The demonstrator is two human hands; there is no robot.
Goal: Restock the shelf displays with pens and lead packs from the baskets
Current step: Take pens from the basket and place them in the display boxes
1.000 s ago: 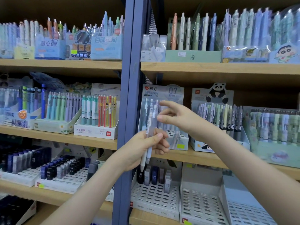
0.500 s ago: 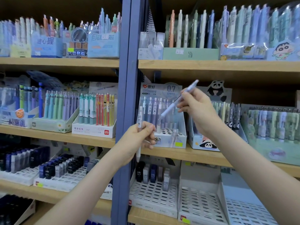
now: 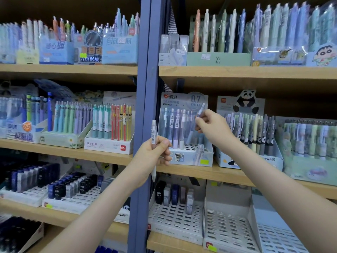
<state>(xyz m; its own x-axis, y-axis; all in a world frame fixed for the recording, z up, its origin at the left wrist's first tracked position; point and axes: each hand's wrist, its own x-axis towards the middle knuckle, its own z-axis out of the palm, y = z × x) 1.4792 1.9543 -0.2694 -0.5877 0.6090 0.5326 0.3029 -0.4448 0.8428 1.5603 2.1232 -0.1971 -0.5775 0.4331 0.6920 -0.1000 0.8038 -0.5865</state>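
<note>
A: What changed?
B: A second ago both hands met in front of the 0.7 box, and the left one gripped two pens. Now they're apart. The right hand has taken one pen and lowered it over the box's rows, tip tilted down among them. Half a second back it was higher and flatter
A: Grips?
B: The right hand pinches the right pen between thumb and fingertips. The left hand has thumb and fingers curled round the left pen, which is upright, just left of the box and in front of the post
A: So for the task?
B: Probably one pen about to be slotted and one queued. Baskets not in view
A: Room?
B: Pens stand in the box's left rows, and the front holes look free. The panda box sits just right of the box, so there's little side room for that wrist. The upper shelf is well above the box, and the post is close on its left
</note>
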